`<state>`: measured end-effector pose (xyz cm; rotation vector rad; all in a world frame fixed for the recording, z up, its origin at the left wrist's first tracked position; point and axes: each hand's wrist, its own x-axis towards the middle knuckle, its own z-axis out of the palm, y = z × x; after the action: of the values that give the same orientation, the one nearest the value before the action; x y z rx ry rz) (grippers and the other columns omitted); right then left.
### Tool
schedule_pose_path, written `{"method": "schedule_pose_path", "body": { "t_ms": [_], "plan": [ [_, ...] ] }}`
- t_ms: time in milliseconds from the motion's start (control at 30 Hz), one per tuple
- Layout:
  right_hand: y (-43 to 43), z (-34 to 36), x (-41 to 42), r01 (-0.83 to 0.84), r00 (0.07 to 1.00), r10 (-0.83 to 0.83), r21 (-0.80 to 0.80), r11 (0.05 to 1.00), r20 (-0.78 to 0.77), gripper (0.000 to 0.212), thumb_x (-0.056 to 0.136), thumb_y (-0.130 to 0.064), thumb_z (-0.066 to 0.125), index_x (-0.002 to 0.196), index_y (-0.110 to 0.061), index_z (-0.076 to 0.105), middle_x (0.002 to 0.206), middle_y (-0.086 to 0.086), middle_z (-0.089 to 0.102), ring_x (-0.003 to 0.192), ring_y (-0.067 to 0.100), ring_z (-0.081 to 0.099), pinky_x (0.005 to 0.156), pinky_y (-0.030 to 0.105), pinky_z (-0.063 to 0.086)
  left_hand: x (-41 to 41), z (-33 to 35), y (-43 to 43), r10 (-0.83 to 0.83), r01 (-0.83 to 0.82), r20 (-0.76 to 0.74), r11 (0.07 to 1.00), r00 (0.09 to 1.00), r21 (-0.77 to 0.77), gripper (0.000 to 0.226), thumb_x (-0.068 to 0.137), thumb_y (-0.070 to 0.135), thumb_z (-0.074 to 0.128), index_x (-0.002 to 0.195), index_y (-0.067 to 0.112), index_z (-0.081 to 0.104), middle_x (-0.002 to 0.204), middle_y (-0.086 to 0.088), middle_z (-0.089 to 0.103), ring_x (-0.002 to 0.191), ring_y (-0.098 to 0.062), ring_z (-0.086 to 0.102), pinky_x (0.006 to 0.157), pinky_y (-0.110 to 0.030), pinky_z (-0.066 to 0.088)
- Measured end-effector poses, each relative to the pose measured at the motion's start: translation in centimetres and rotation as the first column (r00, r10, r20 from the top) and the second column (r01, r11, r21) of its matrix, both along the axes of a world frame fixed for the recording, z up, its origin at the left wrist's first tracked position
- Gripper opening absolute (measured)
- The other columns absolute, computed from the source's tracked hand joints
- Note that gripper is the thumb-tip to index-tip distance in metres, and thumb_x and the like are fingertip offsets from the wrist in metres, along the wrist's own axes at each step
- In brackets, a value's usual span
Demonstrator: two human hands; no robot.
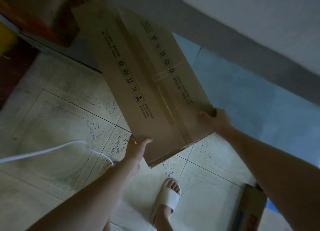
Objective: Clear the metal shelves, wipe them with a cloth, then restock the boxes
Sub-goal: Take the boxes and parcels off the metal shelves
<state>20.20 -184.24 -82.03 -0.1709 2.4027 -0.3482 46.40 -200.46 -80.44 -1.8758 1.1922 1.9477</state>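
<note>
Nearest, a foot in a white slipper (168, 199) stands on the pale patterned tiles (52, 109). At the lower right edge the end of a second carton (249, 208) lies on the floor, partly hidden behind the right forearm.

Both bare arms reach forward. The left hand (136, 149) grips the near left corner of the box (147, 74), thumb laid on the top face and fingers at the edge. The right hand (216, 119) holds the near right corner, thumb on top and fingers curled round the side.

The box is a long, flat brown carton held off the floor between the 2 hands, running away from the person toward the upper left. A taped seam runs down its length, with 2 rows of printed handling symbols, 1 on each side of it.

A white cable (52, 151) curves over the tiles on the left, ending near the left wrist. To the right of the box the floor looks blue (251, 100). Beyond that, a white, blurred surface (251, 22) fills the upper right. At the upper left, a red-brown block (43, 14) sits in the dark, with something yellow (5, 38) at the edge.
</note>
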Motion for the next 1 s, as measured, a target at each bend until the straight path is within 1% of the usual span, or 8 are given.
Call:
{"method": "schedule_pose_path", "body": {
  "t_ms": [133,200,300,433,633,700,867,1000],
  "plan": [
    [3.0,3.9,1.2,0.129,0.991,-0.131,-0.050,0.990,-0.035,0.060,0.089,-0.066,0.062,0.115,-0.013,0.052,0.109,0.007,0.056,0.094,0.024,0.056,0.074,0.034,0.044,-0.5,3.2,1.8,0.057,-0.074,-0.144,0.990,0.988,-0.121,0.042,0.086,0.024,0.078,0.119,0.033,0.053,0.109,0.012,0.066,0.095,-0.001,0.060,0.074,-0.021,0.045],
    [4.2,5.8,1.6,0.205,0.978,-0.208,-0.119,0.972,-0.014,0.057,0.089,-0.063,0.063,0.113,-0.013,0.049,0.105,0.006,0.058,0.090,0.023,0.057,0.070,0.034,0.044,-1.4,4.6,1.8,0.034,-0.065,-0.196,0.985,0.980,-0.157,0.051,0.085,0.028,0.078,0.128,0.036,0.052,0.116,0.014,0.068,0.102,-0.004,0.063,0.079,-0.026,0.048],
    [7.0,8.5,3.0,0.372,0.928,-0.370,-0.174,0.912,0.041,0.059,0.088,-0.063,0.065,0.116,-0.014,0.045,0.112,0.007,0.059,0.098,0.027,0.061,0.083,0.043,0.053,-2.9,7.0,1.9,-0.100,0.060,-0.208,0.980,0.973,-0.188,0.066,0.086,0.038,0.077,0.142,0.035,0.044,0.123,0.013,0.066,0.110,-0.010,0.062,0.097,-0.043,0.050],
    [10.7,11.5,6.7,0.538,0.843,-0.530,-0.189,0.822,0.092,0.063,0.086,-0.066,0.065,0.125,-0.017,0.052,0.115,0.007,0.066,0.100,0.028,0.066,0.090,0.050,0.058,-3.5,10.2,1.8,-0.318,0.276,-0.171,0.933,0.933,-0.231,0.078,0.085,0.051,0.074,0.149,0.035,0.035,0.131,0.008,0.060,0.116,-0.018,0.060,0.105,-0.050,0.048],
    [14.7,16.6,15.6,0.695,0.717,-0.691,-0.166,0.699,0.095,0.056,0.092,-0.064,0.057,0.111,-0.012,0.061,0.098,0.008,0.068,0.084,0.023,0.066,0.061,0.030,0.050,-3.5,16.3,2.0,-0.615,0.554,-0.150,0.773,0.774,-0.308,0.074,0.092,0.050,0.066,0.153,0.031,0.030,0.131,0.012,0.053,0.111,-0.015,0.054,0.097,-0.033,0.043],
    [15.7,18.0,18.3,0.748,0.660,-0.746,-0.168,0.642,0.084,0.057,0.092,-0.066,0.057,0.110,-0.012,0.061,0.095,0.006,0.068,0.082,0.021,0.066,0.058,0.029,0.048,-3.3,18.7,2.4,-0.700,0.629,-0.121,0.693,0.704,-0.353,0.077,0.094,0.051,0.064,0.157,0.028,0.025,0.135,0.013,0.048,0.123,-0.020,0.052,0.096,-0.032,0.039],
    [18.9,20.5,25.5,0.834,0.538,-0.843,-0.170,0.526,0.031,0.060,0.088,-0.074,0.054,0.098,-0.015,0.066,0.092,0.004,0.070,0.081,0.020,0.068,0.063,0.034,0.054,-1.9,21.9,4.8,-0.826,0.754,-0.048,0.535,0.562,-0.382,0.080,0.093,0.053,0.064,0.157,0.023,0.027,0.150,0.001,0.047,0.132,-0.025,0.049,0.103,-0.039,0.042],
    [23.2,21.7,30.8,0.896,0.433,-0.901,-0.126,0.426,0.026,0.062,0.086,-0.076,0.054,0.094,-0.016,0.066,0.091,0.002,0.070,0.083,0.019,0.067,0.071,0.037,0.058,-0.2,22.2,9.3,-0.886,0.812,-0.041,0.441,0.462,-0.382,0.079,0.090,0.056,0.066,0.155,0.027,0.031,0.145,0.000,0.053,0.126,-0.025,0.055,0.096,-0.039,0.049]
  ]
}}
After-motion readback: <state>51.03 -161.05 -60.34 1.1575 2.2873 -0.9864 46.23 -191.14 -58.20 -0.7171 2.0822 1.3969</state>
